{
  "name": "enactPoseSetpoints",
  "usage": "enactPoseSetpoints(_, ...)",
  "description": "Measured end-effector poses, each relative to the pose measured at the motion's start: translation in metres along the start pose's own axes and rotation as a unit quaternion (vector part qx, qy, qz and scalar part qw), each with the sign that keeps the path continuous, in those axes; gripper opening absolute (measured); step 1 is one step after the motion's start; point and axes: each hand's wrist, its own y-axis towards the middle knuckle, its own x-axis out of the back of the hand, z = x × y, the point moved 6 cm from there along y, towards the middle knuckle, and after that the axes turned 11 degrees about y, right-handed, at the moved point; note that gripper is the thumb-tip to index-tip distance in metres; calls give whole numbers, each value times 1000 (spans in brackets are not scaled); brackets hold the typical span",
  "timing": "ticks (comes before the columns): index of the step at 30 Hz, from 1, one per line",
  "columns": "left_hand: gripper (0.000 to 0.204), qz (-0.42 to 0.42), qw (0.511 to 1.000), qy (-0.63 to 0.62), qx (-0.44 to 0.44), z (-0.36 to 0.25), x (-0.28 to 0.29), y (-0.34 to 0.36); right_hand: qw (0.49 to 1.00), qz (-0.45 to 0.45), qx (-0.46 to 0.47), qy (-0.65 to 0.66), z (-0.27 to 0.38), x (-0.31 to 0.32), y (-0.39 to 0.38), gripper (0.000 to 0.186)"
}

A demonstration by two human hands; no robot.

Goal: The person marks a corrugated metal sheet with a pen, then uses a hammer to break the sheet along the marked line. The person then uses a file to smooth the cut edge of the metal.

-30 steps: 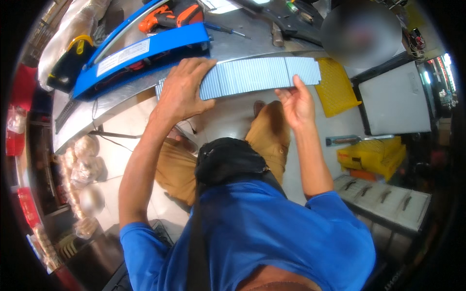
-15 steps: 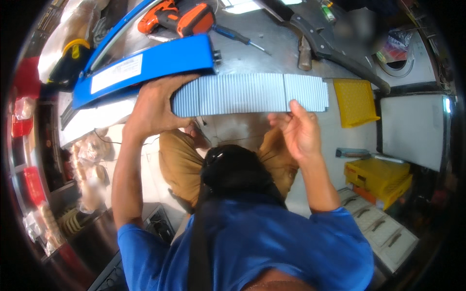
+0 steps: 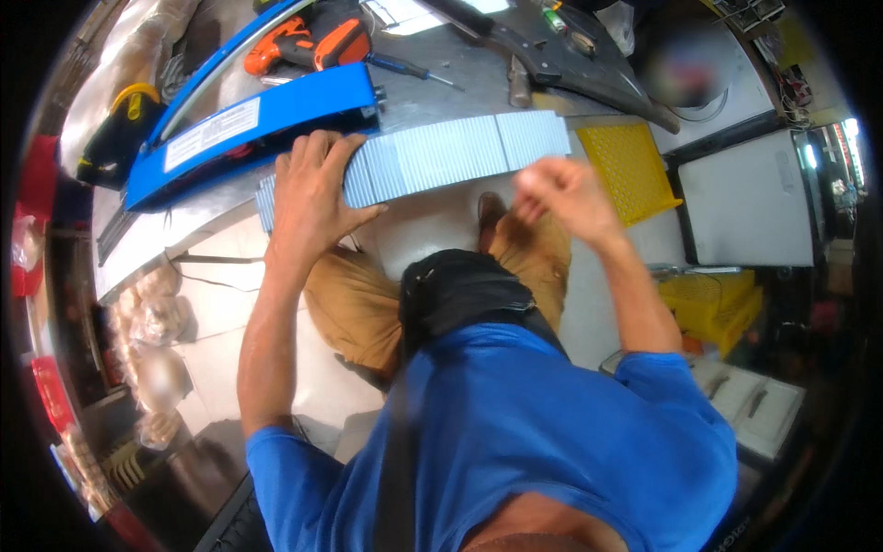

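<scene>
My left hand is closed around the left part of a long, silvery-blue ridged strip, thumb below and fingers over the top. The strip tilts up to the right along the near table edge, with dark seams across it. Just below its right end is my right hand, apart from it, fingers curled and smeared by motion; whether they hold anything is unclear. Behind the left hand lies a blue metal housing with a white label and a curved blue bar rising from it.
On the grey metal table lie an orange cordless drill, a blue-handled screwdriver, a hammer and a long black-handled tool. Yellow perforated tray stands at right. Bagged goods are on the floor at left.
My right hand has come away from the strip's right end, moving down and right relative to it. The left hand keeps its hold, and the strip now slants upward. The view has shifted.
</scene>
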Motion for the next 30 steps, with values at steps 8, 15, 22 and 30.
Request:
enactPoseSetpoints(8, 87, 27, 998, -2, -49, -49, 0, 5, 868, -133, 236, -417, 90, 73, 131, 56)
enactPoseSetpoints(15, 83, 44, 994, -95, -31, -69, 2, -2, 867, -127, 192, -442, 84, 76, 170, 46)
enactPoseSetpoints(22, 83, 116, 980, -159, 0, -80, -4, -16, 864, -197, 217, -409, 89, 135, 93, 52)
enactPoseSetpoints(30, 79, 111, 941, -311, 73, -75, -45, -73, 893, -208, 76, -393, 34, 196, 70, 82)
